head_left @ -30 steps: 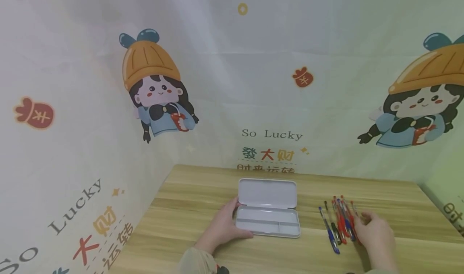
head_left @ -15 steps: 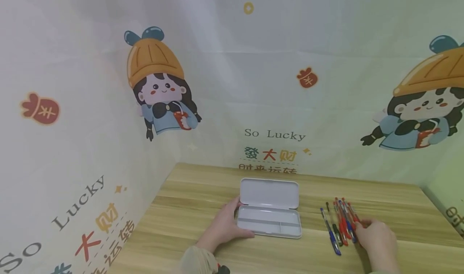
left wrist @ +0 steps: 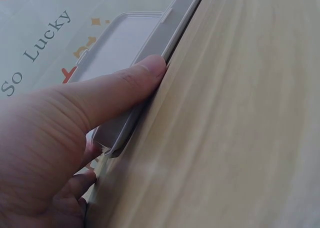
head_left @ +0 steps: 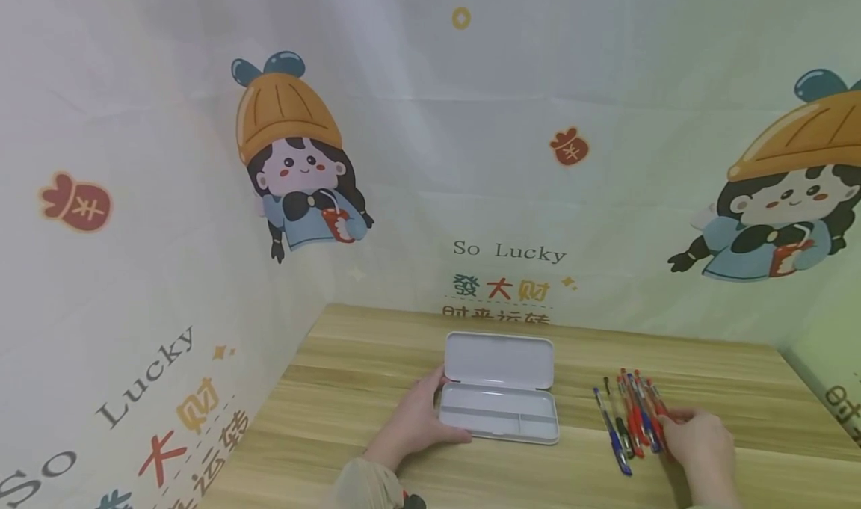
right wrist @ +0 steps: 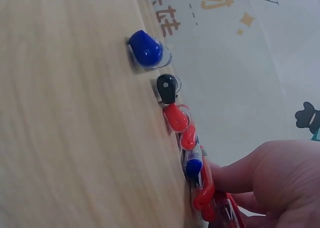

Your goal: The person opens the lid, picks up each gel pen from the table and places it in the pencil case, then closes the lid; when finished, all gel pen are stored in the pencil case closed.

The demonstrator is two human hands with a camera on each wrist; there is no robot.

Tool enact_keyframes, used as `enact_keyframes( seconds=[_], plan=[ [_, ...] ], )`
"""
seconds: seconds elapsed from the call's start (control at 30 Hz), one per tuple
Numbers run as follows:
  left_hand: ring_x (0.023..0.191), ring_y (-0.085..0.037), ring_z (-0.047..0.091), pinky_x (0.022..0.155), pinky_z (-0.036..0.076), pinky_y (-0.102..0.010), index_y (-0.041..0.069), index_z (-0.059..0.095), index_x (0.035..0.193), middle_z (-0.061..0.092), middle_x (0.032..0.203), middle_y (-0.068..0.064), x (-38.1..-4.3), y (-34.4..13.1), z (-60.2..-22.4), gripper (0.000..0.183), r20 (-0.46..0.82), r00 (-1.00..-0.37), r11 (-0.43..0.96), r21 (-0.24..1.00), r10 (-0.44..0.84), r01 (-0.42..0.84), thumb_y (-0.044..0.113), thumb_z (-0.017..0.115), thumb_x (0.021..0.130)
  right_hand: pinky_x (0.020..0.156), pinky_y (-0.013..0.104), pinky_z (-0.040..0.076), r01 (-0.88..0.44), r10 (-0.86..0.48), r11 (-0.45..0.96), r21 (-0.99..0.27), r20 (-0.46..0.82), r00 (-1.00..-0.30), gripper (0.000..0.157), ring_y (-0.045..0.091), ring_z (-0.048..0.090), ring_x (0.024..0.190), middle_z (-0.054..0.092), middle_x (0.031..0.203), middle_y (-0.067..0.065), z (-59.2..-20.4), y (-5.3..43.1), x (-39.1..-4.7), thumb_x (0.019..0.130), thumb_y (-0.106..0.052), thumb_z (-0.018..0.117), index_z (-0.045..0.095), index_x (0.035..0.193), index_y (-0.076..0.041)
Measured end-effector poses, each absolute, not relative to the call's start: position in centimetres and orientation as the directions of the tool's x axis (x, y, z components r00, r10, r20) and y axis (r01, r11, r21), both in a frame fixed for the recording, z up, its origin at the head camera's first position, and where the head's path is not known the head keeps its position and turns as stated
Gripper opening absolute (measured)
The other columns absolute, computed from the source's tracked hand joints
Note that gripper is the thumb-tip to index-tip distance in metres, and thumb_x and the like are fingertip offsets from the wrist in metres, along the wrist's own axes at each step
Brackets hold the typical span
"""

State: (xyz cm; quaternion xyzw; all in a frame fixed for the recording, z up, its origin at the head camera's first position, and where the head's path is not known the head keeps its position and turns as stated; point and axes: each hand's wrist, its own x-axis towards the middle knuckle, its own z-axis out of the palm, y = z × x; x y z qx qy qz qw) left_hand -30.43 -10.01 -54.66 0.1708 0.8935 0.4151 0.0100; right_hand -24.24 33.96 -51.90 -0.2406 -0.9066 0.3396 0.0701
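Note:
An open white pencil case (head_left: 499, 359) lies on the table with its lid tipped back; no pens show in its compartments. My left hand (head_left: 412, 423) grips the case's left end, thumb (left wrist: 125, 85) along the front wall and the other fingers round the side. Right of the case lies a loose bunch of capped gel pens (head_left: 632, 419), in red, blue and black. At the bunch's right edge my right hand (head_left: 702, 442) pinches a red pen (right wrist: 227, 210); its fingers partly hide that pen. The blue pen (right wrist: 146, 49) lies farthest from this hand.
The wooden table (head_left: 377, 344) runs back to a printed cloth backdrop (head_left: 403, 158), which also hangs along the left side. Bare wood (head_left: 578, 374) separates the case from the pens.
My right hand has come slightly toward me and its fingers have drawn in on the rightmost red pen, which now slants more. The left hand and the case have stayed in place.

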Motion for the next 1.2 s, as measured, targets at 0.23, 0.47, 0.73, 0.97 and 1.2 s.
enact_keyframes(
  seconds=[0.23, 0.47, 0.73, 0.97, 1.2],
  plan=[
    [0.146, -0.035, 0.056, 0.129, 0.043, -0.064, 0.018, 0.035, 0.173, 0.064, 0.155, -0.01, -30.4, -10.0, -54.5, 0.134, 0.132, -0.94, 0.589, 0.749, 0.316, 0.304, 0.045, 0.107, 0.063, 0.06, 0.033, 0.045, 0.395, 0.517, 0.631, -0.668, -0.017, -0.856, 0.04, 0.035, 0.07, 0.083, 0.076, 0.111, 0.028, -51.4, 33.1, -24.5, 0.104, -0.022, 0.064, 0.07, 0.131, 0.006],
    [0.148, -0.036, 0.055, 0.13, 0.042, -0.064, 0.017, 0.034, 0.173, 0.062, 0.158, -0.01, -30.3, -10.0, -54.3, 0.135, 0.132, -0.94, 0.592, 0.747, 0.314, 0.303, 0.045, 0.107, 0.063, 0.065, 0.039, 0.051, 0.255, 0.434, 0.718, -0.647, 0.13, -0.892, 0.038, 0.045, 0.074, 0.095, 0.077, 0.123, 0.03, -50.2, 30.7, -25.1, 0.105, -0.025, 0.065, 0.073, 0.129, 0.004],
    [0.145, -0.034, 0.056, 0.13, 0.043, -0.062, 0.02, 0.037, 0.171, 0.065, 0.155, -0.008, -30.6, -10.0, -54.6, 0.132, 0.133, -0.939, 0.594, 0.744, 0.317, 0.306, 0.047, 0.107, 0.062, 0.052, 0.03, 0.044, 0.102, 0.307, 0.772, -0.627, 0.228, -0.924, 0.033, 0.024, 0.064, 0.07, 0.08, 0.107, 0.026, -49.1, 26.8, -25.1, 0.104, -0.02, 0.069, 0.075, 0.127, 0.002],
    [0.142, -0.04, 0.059, 0.13, 0.038, -0.071, 0.018, 0.042, 0.168, 0.067, 0.15, -0.012, -30.4, -10.0, -54.5, 0.125, 0.198, -0.918, 0.561, 0.741, 0.343, 0.369, 0.046, 0.106, 0.064, 0.072, 0.047, 0.058, -0.018, 0.226, 0.815, -0.58, 0.346, -0.911, 0.021, 0.037, 0.077, 0.096, 0.082, 0.105, 0.019, -49.3, 23.9, -25.3, 0.101, -0.018, 0.075, 0.082, 0.117, -0.005],
    [0.149, -0.037, 0.055, 0.135, 0.035, -0.064, 0.019, 0.041, 0.169, 0.064, 0.156, -0.01, -30.6, -10.0, -54.5, 0.129, 0.142, -0.935, 0.575, 0.755, 0.324, 0.314, 0.044, 0.107, 0.062, 0.089, 0.056, 0.063, -0.094, 0.144, 0.799, -0.595, 0.341, -0.929, 0.018, 0.037, 0.077, 0.103, 0.082, 0.112, 0.017, -50.1, 20.7, -25.5, 0.099, -0.017, 0.08, 0.084, 0.114, -0.009]
  ],
)
